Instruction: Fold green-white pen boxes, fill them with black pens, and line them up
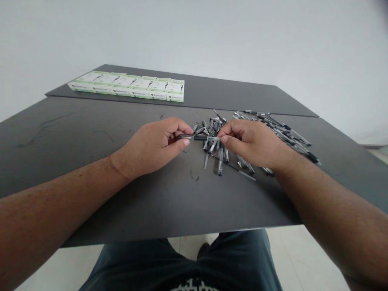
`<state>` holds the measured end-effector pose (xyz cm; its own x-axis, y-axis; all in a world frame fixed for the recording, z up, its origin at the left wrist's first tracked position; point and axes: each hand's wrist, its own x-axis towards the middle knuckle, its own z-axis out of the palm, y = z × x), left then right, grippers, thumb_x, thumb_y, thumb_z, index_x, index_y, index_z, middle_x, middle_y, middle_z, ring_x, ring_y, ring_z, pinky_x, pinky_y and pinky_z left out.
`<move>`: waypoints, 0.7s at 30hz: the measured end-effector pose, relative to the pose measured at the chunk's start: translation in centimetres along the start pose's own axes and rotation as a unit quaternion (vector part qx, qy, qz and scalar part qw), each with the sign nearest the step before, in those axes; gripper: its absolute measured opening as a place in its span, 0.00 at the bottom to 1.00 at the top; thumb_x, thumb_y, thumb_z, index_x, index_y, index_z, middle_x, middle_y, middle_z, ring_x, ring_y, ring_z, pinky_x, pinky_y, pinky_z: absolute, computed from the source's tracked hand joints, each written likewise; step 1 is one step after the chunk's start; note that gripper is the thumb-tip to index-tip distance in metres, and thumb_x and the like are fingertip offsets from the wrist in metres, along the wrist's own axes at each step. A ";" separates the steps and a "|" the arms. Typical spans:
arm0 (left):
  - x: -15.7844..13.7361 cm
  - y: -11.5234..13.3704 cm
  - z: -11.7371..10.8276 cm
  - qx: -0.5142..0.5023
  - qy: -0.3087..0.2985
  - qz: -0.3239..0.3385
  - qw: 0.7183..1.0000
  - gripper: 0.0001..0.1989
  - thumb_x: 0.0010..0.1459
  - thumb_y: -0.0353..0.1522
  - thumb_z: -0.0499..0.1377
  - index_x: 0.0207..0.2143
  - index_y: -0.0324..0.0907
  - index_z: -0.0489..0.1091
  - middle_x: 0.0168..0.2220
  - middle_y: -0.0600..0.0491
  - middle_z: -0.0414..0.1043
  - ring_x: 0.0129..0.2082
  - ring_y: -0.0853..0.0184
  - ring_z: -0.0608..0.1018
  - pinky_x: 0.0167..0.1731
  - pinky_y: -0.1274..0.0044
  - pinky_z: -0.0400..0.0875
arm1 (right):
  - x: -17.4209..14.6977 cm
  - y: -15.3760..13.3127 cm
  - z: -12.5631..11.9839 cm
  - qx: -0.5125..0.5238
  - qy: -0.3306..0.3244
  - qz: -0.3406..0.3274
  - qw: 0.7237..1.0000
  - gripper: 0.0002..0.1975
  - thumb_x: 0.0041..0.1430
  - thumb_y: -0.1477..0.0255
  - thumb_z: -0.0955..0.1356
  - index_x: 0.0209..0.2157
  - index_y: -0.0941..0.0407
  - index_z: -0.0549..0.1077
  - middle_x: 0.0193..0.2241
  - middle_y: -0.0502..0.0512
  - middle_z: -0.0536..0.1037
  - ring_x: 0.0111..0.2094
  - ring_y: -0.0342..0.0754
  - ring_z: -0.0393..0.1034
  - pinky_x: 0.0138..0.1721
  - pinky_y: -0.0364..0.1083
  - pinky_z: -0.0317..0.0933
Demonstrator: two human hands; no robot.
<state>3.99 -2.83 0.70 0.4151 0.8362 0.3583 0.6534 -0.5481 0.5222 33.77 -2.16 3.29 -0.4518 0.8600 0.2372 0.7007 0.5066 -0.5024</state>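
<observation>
A pen [200, 138] with a black grip and clear barrel lies level between my two hands, a little above the dark table [130, 206]. My left hand [156, 143] pinches its left end between thumb and fingers; a dark looped piece, perhaps a cap clip, shows at the fingertips. My right hand [254, 140] pinches the clear right end. Just behind and below the pen is a loose heap of pen parts [220, 159], with clear barrels, black pieces and thin refills. The right hand and wrist hide part of that heap.
More pens [291, 137] lie in a pile to the right of my right hand. Several white and green boxes [157, 89] stand in a row at the back left. The table's front edge [182, 237] runs just above my legs.
</observation>
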 end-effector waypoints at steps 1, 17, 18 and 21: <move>0.0 0.0 0.0 -0.004 0.001 0.001 1.000 0.16 0.68 0.40 0.62 0.53 0.44 0.82 0.43 0.50 0.88 0.41 0.58 0.87 0.45 0.68 0.77 | 0.0 -0.1 -0.1 -0.010 0.000 0.000 1.000 0.10 0.68 0.63 0.70 0.38 0.53 0.82 0.26 0.50 0.80 0.26 0.47 0.69 0.33 0.48 0.58; 0.2 0.0 -0.4 0.032 -0.018 0.004 0.999 0.17 0.72 0.43 0.59 0.49 0.45 0.85 0.41 0.51 0.88 0.39 0.59 0.86 0.42 0.71 0.74 | -0.2 0.0 0.1 0.016 -0.009 -0.001 1.000 0.08 0.65 0.66 0.72 0.40 0.53 0.83 0.28 0.50 0.82 0.27 0.47 0.71 0.32 0.47 0.58; 0.2 0.0 -0.4 0.032 -0.019 0.006 0.999 0.17 0.72 0.43 0.59 0.49 0.45 0.85 0.41 0.51 0.88 0.39 0.59 0.86 0.41 0.71 0.73 | -0.2 0.0 0.1 0.011 -0.009 -0.003 1.000 0.08 0.66 0.66 0.71 0.39 0.53 0.83 0.27 0.50 0.81 0.26 0.47 0.70 0.32 0.47 0.58; 0.3 0.0 -0.4 0.031 -0.017 0.010 0.999 0.17 0.72 0.43 0.59 0.49 0.45 0.84 0.40 0.51 0.88 0.38 0.59 0.86 0.41 0.70 0.74 | -0.1 -0.1 0.0 0.002 -0.005 -0.004 1.000 0.09 0.67 0.65 0.71 0.39 0.54 0.83 0.27 0.50 0.81 0.26 0.47 0.70 0.32 0.47 0.58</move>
<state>3.88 -2.64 1.08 0.4491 0.8262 0.3403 0.6821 -0.5630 0.4667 33.75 -2.31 3.30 -0.4629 0.8556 0.2318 0.6955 0.5126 -0.5035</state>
